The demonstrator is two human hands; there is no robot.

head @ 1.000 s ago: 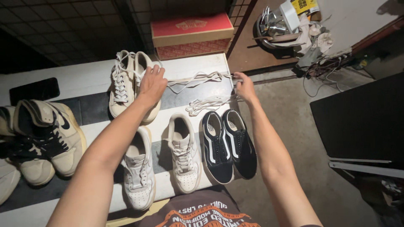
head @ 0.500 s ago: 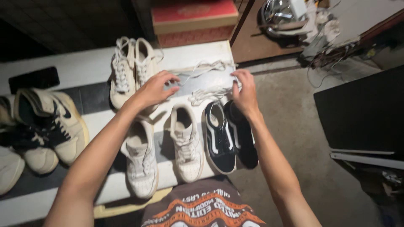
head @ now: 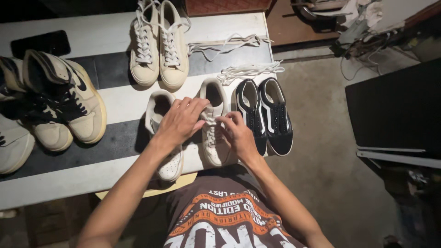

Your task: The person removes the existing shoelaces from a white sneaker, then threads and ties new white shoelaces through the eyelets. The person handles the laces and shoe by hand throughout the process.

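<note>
Scanning left to right: grey shoe at the table's left edge, then 2 tan-and-black high-tops, with a dark flat phone-like slab near the far-left corner. 2 cream laced sneakers sit at the far edge, middle. Below them, near the front edge, a white pair: left shoe mostly under the left hand, right white sneaker is what both hands work on. Left hand fingers curled down over its tongue and lace area, looks like pinching the lace, can't confirm. Right hand fingertips pinched on the lace at mid-eyelets. Loose white laces lie just beyond, second loose lace near the far-right corner. 2 black-and-white low-tops at the right edge, toes overhanging the front. My read: keep the shoe pinned with the left hand, feed the lace flat, 1 eyelet at a time, even tension both sides
</note>
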